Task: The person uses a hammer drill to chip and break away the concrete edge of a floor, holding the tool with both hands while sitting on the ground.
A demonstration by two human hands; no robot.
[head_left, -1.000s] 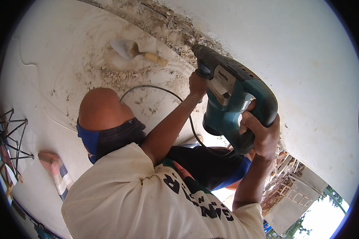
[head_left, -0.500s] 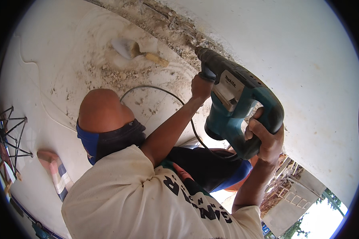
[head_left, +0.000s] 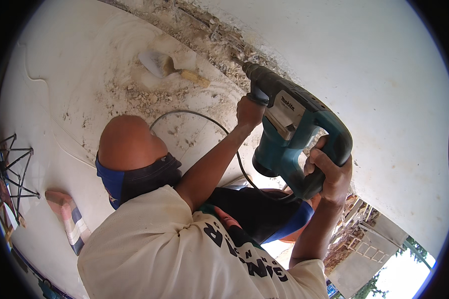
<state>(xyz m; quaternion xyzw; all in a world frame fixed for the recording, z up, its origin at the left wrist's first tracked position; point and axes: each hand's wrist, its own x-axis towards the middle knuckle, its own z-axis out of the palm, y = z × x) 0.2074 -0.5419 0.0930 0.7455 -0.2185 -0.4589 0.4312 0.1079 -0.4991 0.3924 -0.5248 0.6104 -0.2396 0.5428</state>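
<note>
- At the far left edge a black wire frame [head_left: 10, 164] stands on the white floor [head_left: 50, 74], and a folded striped cloth [head_left: 67, 219] lies just beside it, well apart from the work.
- A co-worker in a pale shirt [head_left: 149, 249] crouches in the middle. The camera wearer's own two hands show nowhere, so their grip cannot be told.
- Further up, a wooden-handled brush [head_left: 169, 67] lies on the floor among loose rubble [head_left: 144, 97]. A black cable [head_left: 199, 117] loops past it toward the tool.
- The co-worker's front hand [head_left: 249, 112] is wrapped tight round the side handle, fingers pressed together about it.
- The teal and black hammer drill [head_left: 294, 134] is held off the floor. It slants up and left, and its bit meets the broken channel [head_left: 214, 35] where floor meets wall [head_left: 374, 74].
- The rear hand [head_left: 332, 174] is clenched on the back handle. Whether a finger is on the trigger cannot be made out.
- Judged from this, the step in hand is chiselling along that channel.
- The next move probably calls for steady pressure along the bit's line and both hands firm against kickback. The cable should stay clear of the tip, and the rubble needs brushing aside once it hides the cut.
</note>
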